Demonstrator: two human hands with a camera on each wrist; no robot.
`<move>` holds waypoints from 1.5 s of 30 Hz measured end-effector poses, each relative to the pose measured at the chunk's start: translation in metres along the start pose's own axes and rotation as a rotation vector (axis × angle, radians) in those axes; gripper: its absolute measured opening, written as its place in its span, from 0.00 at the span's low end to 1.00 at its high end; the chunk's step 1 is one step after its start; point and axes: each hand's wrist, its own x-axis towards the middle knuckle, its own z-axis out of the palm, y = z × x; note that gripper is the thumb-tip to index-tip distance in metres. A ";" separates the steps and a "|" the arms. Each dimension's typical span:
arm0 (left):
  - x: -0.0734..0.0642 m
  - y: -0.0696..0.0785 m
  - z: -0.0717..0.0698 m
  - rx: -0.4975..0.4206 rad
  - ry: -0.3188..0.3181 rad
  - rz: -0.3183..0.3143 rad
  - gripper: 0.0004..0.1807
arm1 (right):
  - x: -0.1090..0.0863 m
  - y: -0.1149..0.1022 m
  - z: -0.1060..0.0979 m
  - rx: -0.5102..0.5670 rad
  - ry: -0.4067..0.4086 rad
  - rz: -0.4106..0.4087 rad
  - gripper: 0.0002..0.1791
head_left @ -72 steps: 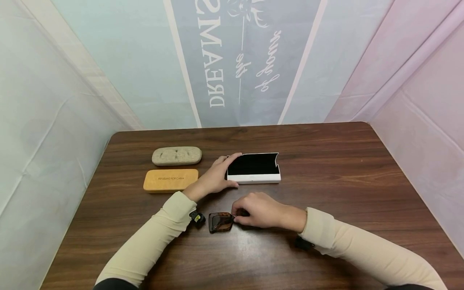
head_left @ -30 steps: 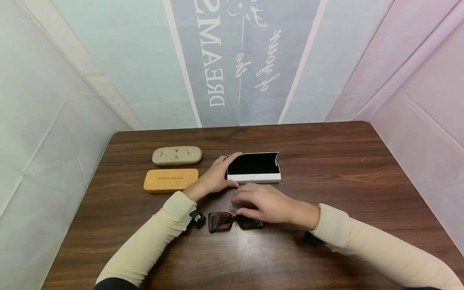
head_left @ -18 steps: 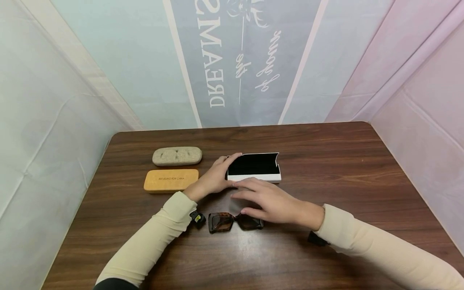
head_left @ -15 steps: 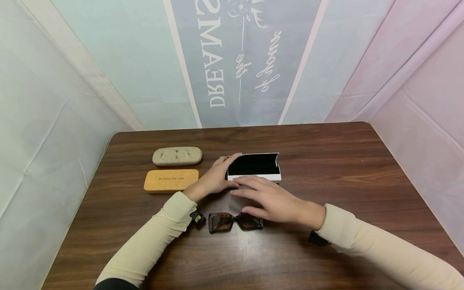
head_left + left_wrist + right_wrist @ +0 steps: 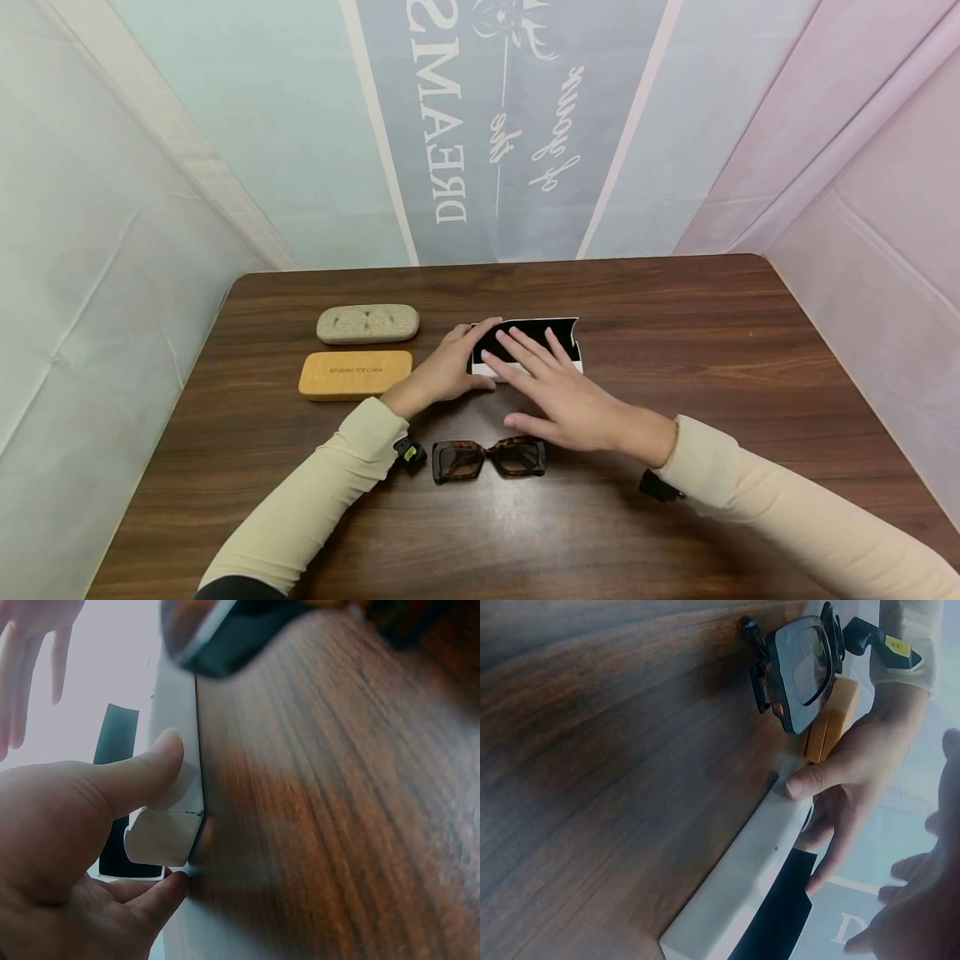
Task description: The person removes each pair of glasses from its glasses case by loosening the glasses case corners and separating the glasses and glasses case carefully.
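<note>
white case [image 5: 739,881] partly behind hands [image 5: 446,367] [image 5: 577,404]

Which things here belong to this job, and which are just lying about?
Likely part of it:
white glasses case, open, held by the left grip
tortoiseshell sunglasses, lying on its near side

Apparently just lying about:
yellow glasses case lettered "REFUELING FOR CHINA", closed
beige glasses case, closed

Pale sheets [image 5: 82,250] around a wooden table [image 5: 750,375]

A light blue backdrop [image 5: 285,125] with a grey-blue panel [image 5: 480,242] and white lettering [image 5: 441,121] hangs behind the table's far edge. The right-hand sheet [image 5: 885,217] looks pinkish. Soft light [image 5: 513,500] glints on the dark grain.
</note>
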 end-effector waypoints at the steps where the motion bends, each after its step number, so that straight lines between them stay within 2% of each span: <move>1: 0.000 0.000 0.000 0.001 0.003 0.002 0.52 | 0.000 0.001 0.000 0.001 -0.001 0.016 0.43; 13: -0.001 0.002 0.000 0.018 0.013 0.004 0.52 | 0.002 0.017 -0.005 0.035 -0.017 0.173 0.44; 17: -0.001 0.002 0.001 0.016 0.015 0.001 0.52 | 0.002 0.027 -0.006 0.059 0.025 0.210 0.42; 30: 0.000 0.000 0.002 -0.002 0.018 0.011 0.52 | 0.003 0.060 -0.007 0.260 0.184 0.312 0.34; 38: -0.001 0.000 0.002 0.000 0.009 -0.001 0.52 | 0.003 0.077 -0.008 0.433 0.183 0.497 0.32; 45: -0.001 0.001 0.002 -0.003 0.016 0.004 0.52 | 0.002 0.083 -0.006 0.461 0.146 0.675 0.37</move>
